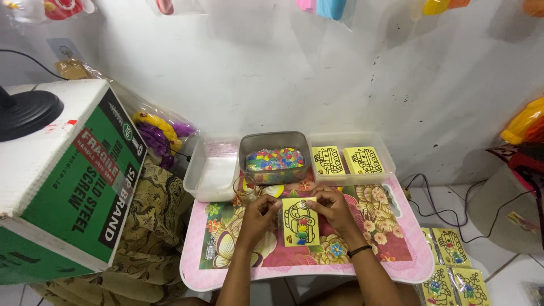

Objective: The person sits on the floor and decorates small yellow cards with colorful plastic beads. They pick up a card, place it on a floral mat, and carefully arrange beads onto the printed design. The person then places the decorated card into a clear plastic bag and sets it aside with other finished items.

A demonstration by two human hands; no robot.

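Left hand and right hand pinch the top edge of a yellow card — fingers closed on it — lying flat on the flowered pink table. Behind it — a tub of coloured pieces.

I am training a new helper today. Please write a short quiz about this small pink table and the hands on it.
1. True or false: both hands touch the yellow card on the pink table.
2. Which container holds the small colourful pieces? A) the left container B) the middle container C) the right container
3. How many yellow cards lie in the right container?

Key:
1. True: the left hand and the right hand both hold its edges.
2. B
3. Two
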